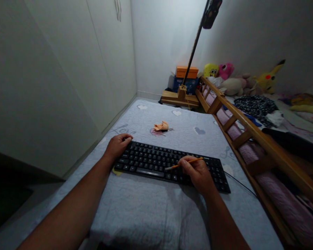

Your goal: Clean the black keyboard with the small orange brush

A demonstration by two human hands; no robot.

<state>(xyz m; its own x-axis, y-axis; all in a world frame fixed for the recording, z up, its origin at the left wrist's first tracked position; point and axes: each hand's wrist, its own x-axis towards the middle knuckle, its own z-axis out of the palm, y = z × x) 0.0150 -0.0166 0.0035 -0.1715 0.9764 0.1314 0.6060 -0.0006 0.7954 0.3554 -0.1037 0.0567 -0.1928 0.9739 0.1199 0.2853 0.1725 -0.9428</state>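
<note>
A slim brush [174, 167] is pinched between the thumb and fingers of the right hand [195, 171], its pale tip held at the lower keys of a black keyboard [146, 159] laid on a quilted cover [146, 205]. The keyboard's far left corner is covered by the left hand [118, 145]; whether it is pinched there or only pressed cannot be made out. The brush can be expected to be light, with a stiff handle and soft bristles, best taken mid-handle; the keyboard, probably rigid and fairly light, is best steadied by its edges. Some right-side keys are hidden by the right hand, the bristles seem blurred, and both forearms are cut off.
</note>
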